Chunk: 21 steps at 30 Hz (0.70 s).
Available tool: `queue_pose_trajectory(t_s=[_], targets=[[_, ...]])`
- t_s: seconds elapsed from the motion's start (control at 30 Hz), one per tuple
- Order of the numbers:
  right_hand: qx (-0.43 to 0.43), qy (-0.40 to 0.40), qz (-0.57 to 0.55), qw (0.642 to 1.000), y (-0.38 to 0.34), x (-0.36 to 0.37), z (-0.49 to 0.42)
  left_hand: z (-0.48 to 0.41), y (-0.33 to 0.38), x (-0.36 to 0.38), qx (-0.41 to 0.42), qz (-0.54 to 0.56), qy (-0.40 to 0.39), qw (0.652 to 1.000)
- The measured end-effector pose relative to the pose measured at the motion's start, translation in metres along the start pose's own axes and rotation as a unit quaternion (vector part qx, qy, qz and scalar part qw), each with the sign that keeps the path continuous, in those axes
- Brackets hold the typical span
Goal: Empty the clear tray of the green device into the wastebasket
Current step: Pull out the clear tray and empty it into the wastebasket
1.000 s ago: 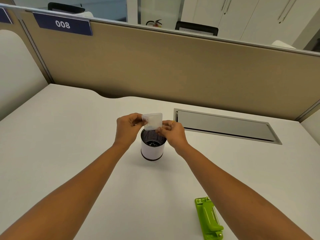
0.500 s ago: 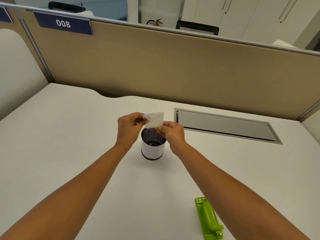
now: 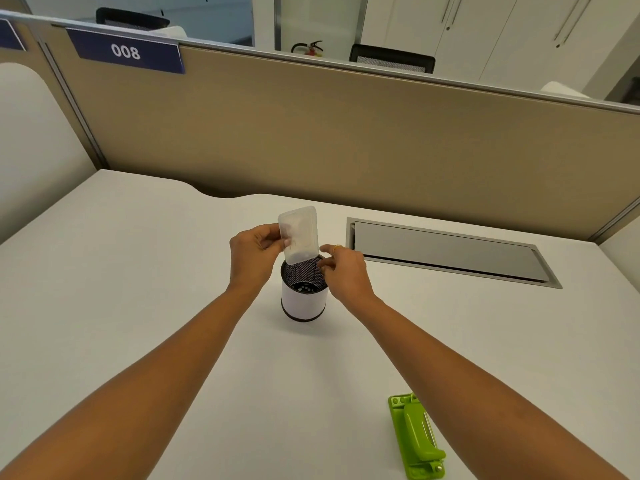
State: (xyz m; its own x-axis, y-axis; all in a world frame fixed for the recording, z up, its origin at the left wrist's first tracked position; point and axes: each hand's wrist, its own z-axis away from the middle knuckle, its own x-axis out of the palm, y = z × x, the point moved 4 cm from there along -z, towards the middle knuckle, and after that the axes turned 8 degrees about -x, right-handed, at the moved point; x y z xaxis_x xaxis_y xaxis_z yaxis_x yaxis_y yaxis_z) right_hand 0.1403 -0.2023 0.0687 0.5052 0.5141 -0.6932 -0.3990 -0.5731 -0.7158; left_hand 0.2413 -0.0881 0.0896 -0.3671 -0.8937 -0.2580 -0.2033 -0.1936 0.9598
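A small white wastebasket (image 3: 304, 303) with a black mesh inside stands mid-desk; small pale bits lie at its bottom. My left hand (image 3: 254, 252) pinches the clear tray (image 3: 298, 233) by its left edge and holds it nearly upright, its lower end just over the basket's rim. My right hand (image 3: 344, 266) hovers at the basket's right rim, fingers loosely curled, apart from the tray and holding nothing. The green device (image 3: 417, 441) lies flat on the desk at the near right, beside my right forearm.
A grey metal cable flap (image 3: 446, 252) is set into the white desk (image 3: 121, 271) at the back right. A tan partition (image 3: 346, 140) with a blue "008" sign closes off the desk's far side.
My right hand has let go of the tray and dropped to the basket's rim. My left hand has tipped the tray up from a tilted to a nearly upright position.
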Motion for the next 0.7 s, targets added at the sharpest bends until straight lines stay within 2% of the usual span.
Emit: queue_pose_trajectory(t_s=[0.3,0.7], targets=[[0.011,0.022,-0.036,0.999,0.0030,-0.0076,-0.0022,0.0016,-0.0047,-0.0006,-0.070,0.020,-0.025,0.997],[0.021,-0.023,-0.162,0.986,-0.0054,-0.0024,-0.0030,0.0039,-0.0088,0.0041,-0.103,0.032,-0.047,0.993]])
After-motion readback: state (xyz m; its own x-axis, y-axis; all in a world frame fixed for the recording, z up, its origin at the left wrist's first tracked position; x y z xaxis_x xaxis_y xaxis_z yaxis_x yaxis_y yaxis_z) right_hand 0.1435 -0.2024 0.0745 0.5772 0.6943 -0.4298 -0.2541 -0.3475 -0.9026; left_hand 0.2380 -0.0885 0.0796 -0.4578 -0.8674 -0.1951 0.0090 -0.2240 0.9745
